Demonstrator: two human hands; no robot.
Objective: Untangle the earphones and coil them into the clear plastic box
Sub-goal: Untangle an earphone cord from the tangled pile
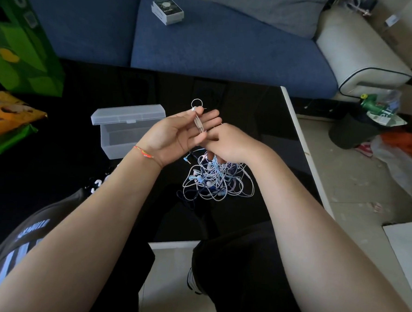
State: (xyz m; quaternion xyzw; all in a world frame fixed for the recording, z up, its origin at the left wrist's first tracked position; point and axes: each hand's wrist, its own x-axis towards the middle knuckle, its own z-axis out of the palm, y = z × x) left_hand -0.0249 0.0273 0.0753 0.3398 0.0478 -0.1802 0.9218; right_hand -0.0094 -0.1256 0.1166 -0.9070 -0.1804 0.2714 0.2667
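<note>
Two bare hands meet above the middle of a glossy black table point(53, 194) with a white edge. The left hand point(177, 132) lies palm up, its thumb and fingers pinching a short bundle of white cable point(199, 124) that ends in a small loop above the fingertips. The right hand point(232, 143) is turned palm down beside it, fingers curled down into the cords; exactly what it grips is hidden. Beneath both hands a tangle of earphones point(216, 180) in white, pale blue and lilac lies on the table, nearer the right edge. The clear plastic box point(127, 129) stands open just left of the hands, lid tipped back. A green carton point(21, 43) and an orange packet point(7, 114) sit at the left edge. Beyond the far edge runs a blue sofa point(218, 50) bearing a small box point(167, 10). A dark bin point(353, 131) stands on the pale tiled floor to the right.
</note>
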